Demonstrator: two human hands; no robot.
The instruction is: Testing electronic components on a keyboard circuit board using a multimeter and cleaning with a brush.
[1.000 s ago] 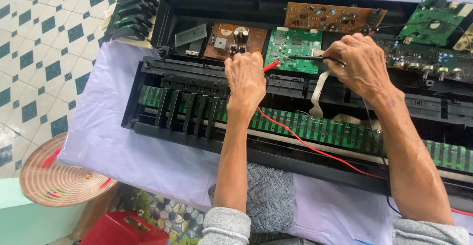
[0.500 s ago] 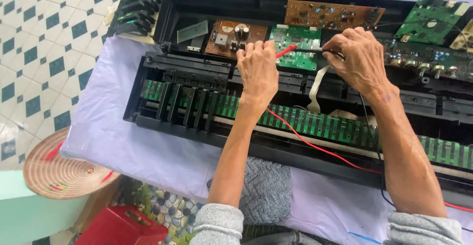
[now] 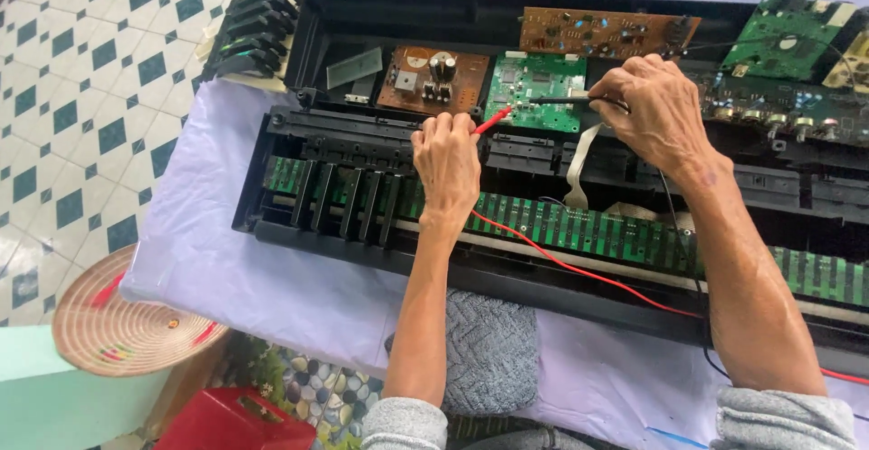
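An opened black electronic keyboard case lies across a table covered in pale lilac cloth. My left hand pinches a red test probe whose tip touches the left edge of a small green circuit board. Its red lead trails down to the right. My right hand grips a black test probe, laid across the same green board with its tip near the red one. A brown board sits just left of the green one.
Loose black keys lie at the case's top-left corner. A long green key-contact strip runs along the front. More boards sit top right. On the tiled floor are a woven round fan and a red box.
Both hands have shifted slightly up toward the green board. The red and black probe tips now meet at its left edge.
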